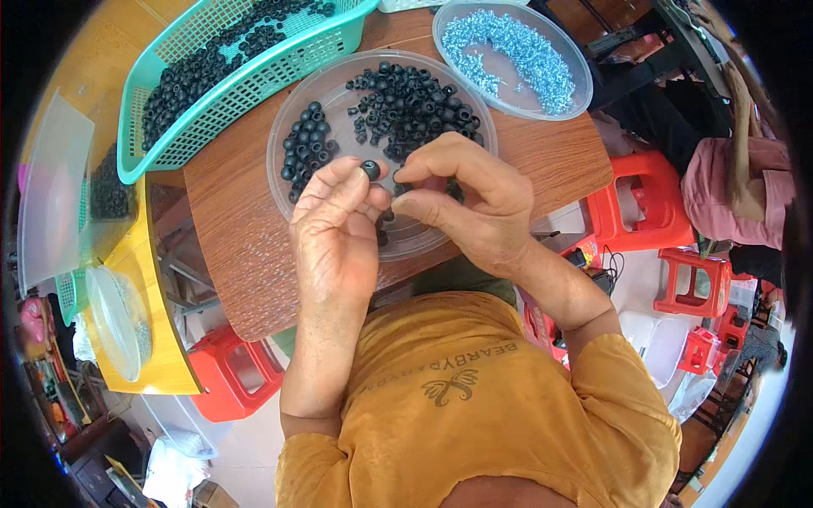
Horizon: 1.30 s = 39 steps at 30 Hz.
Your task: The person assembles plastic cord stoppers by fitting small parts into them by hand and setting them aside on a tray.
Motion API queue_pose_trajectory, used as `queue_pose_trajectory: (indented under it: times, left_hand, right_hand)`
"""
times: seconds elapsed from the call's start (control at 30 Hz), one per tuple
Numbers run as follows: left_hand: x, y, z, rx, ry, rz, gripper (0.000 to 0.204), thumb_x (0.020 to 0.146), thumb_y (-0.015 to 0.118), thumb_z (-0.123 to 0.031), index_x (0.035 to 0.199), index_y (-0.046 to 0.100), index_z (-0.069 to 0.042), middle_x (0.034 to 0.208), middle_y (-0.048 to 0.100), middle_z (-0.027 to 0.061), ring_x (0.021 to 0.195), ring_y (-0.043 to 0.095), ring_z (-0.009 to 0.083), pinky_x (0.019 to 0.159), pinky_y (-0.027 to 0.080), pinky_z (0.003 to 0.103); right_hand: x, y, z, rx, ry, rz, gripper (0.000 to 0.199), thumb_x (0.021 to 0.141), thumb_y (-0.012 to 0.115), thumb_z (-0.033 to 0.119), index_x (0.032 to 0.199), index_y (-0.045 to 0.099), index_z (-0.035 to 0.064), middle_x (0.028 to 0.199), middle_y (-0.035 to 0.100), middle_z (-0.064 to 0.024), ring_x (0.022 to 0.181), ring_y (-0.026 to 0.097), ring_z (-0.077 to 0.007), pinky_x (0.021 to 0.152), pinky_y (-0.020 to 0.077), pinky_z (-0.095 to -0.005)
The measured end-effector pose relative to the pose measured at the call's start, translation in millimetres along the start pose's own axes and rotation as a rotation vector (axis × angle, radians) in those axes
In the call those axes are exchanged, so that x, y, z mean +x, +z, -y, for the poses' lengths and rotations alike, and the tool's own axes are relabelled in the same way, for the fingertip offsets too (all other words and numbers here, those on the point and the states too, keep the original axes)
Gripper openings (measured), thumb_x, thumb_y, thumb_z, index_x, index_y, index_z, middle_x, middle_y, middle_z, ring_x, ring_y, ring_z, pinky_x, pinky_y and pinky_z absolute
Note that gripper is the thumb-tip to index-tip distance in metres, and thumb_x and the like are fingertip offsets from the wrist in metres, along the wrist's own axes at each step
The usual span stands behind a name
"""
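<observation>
Head view: holding cap (370, 170) between left hand's (336, 229) thumb and fingertips, over tray (340, 106). With right hand (487, 199) just right of cap, thumb and index curled narrow; cannot tell whether pinching anything. Likely best to brace cap still, approach squarely, press lightly. Cannot make out cap's pale mark, opening or glare; cannot fully see parts (415, 97) beneath right hand.

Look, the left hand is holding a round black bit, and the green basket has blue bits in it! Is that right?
Not quite: the head view shows black pieces in the green basket, not blue ones. The left hand is indeed holding a round black bit.
</observation>
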<state>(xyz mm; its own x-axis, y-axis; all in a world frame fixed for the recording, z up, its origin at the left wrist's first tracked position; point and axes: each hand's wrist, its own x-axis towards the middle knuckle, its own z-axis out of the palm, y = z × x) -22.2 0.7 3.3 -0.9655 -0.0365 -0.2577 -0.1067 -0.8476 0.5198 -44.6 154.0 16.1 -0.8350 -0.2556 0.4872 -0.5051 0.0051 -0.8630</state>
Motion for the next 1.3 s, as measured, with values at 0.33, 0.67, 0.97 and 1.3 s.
queue_pose_trajectory:
  times: [0.33, 0.67, 0.97, 1.3]
  left_hand:
    - [-9, -3, 10, 0.092, 0.021, 0.046, 0.016, 0.081, 0.064, 0.004, 0.097, 0.060, 0.002, 0.089, 0.065, 0.0102, 0.074, 0.062, 0.0184, 0.072, 0.051, 0.028]
    - [-16, 6, 12, 0.262, 0.172, 0.068, 0.020, 0.080, 0.066, 0.005, 0.100, 0.059, 0.003, 0.092, 0.065, 0.0100, 0.079, 0.062, 0.0164, 0.077, 0.052, 0.028]
    - [-15, 6, 15, 0.248, 0.209, 0.065, 0.022, 0.079, 0.068, 0.005, 0.099, 0.060, 0.004, 0.093, 0.065, 0.0093, 0.080, 0.063, 0.0143, 0.077, 0.054, 0.027]
    - [-19, 7, 17, 0.214, 0.175, 0.036, 0.019, 0.083, 0.063, 0.004, 0.102, 0.058, 0.004, 0.094, 0.064, 0.0110, 0.084, 0.061, 0.0176, 0.081, 0.050, 0.030]
  right_hand:
    - [1, -4, -1, -0.228, -0.192, -0.012, 0.019, 0.072, 0.070, -0.004, 0.091, 0.068, -0.0012, 0.085, 0.062, -0.0083, 0.077, 0.059, -0.0179, 0.064, 0.0457, -0.0257]
    - [2, -6, 5, -0.168, -0.084, -0.055, 0.020, 0.069, 0.070, -0.004, 0.087, 0.066, 0.0029, 0.080, 0.062, -0.0094, 0.073, 0.060, -0.0217, 0.062, 0.0480, -0.0297]
    - [-2, -1, 3, -0.141, -0.048, -0.098, 0.021, 0.069, 0.070, -0.004, 0.088, 0.067, 0.0022, 0.082, 0.063, -0.0104, 0.077, 0.062, -0.0222, 0.065, 0.0494, -0.0301]
    - [-5, 1, -1, -0.237, -0.197, -0.106, 0.021, 0.069, 0.070, -0.004, 0.089, 0.067, 0.0036, 0.081, 0.062, -0.0100, 0.076, 0.061, -0.0224, 0.063, 0.0485, -0.0301]
